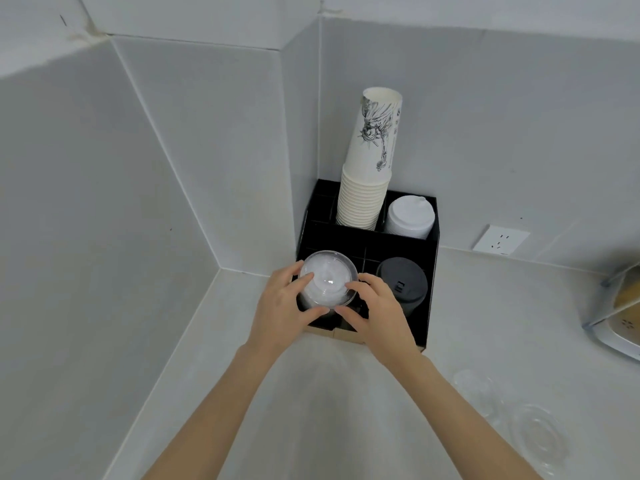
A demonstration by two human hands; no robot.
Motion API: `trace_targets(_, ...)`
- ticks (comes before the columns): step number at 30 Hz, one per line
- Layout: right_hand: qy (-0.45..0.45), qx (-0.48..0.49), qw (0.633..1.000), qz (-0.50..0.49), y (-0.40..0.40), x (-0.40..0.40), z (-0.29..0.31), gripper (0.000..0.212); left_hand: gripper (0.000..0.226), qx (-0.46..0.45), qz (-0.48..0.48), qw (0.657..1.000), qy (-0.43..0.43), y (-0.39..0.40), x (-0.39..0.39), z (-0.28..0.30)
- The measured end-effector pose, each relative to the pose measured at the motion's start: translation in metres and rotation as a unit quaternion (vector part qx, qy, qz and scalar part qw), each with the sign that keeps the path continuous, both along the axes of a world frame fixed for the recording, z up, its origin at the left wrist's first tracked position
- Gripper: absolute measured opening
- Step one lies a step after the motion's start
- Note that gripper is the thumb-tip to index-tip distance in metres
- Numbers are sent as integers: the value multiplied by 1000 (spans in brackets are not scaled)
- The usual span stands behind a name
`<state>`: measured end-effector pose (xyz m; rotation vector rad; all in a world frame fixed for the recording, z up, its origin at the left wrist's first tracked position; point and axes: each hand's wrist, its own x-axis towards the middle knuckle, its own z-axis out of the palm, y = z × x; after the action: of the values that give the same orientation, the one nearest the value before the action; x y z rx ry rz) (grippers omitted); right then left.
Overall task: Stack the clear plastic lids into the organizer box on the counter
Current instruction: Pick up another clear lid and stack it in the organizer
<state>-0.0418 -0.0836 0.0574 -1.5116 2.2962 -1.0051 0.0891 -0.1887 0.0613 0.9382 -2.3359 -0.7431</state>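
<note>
A black organizer box (pixel 431 289) stands in the counter's corner. A stack of clear domed lids (pixel 327 277) sits in its front left compartment. My left hand (pixel 284 313) grips the stack from the left, fingers on its rim and top. My right hand (pixel 375 313) holds it from the right and front. Two loose clear lids lie on the counter at the lower right, one (pixel 474 388) nearer my right arm and one (pixel 538 434) further out.
A tall stack of white paper cups (pixel 367 188) fills the back left compartment, white lids (pixel 410 218) the back right, black lids (pixel 401 285) the front right. A wall socket (pixel 500 240) is to the right. A white appliance (pixel 620 323) sits at the right edge.
</note>
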Motion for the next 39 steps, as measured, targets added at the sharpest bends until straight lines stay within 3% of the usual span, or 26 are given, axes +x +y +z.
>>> trace_targets(22, -42, 64, 997, -30, -34, 1, -30, 38, 56, 68, 8, 996, -64, -31, -26, -31)
trace_targets(27, -75, 57, 995, -21, -34, 0, -36, 52, 55, 92, 12, 993, -66, -31, -25, -33)
trace_targets(34, -107, 70, 991, -30, -29, 2, -32, 63, 57, 51, 35, 994, -85, -20, -23, -22)
trace_targets(39, -114, 16, 993, 11, -7, 3, -15, 61, 44, 39, 36, 998, -44, -1, -25, -9)
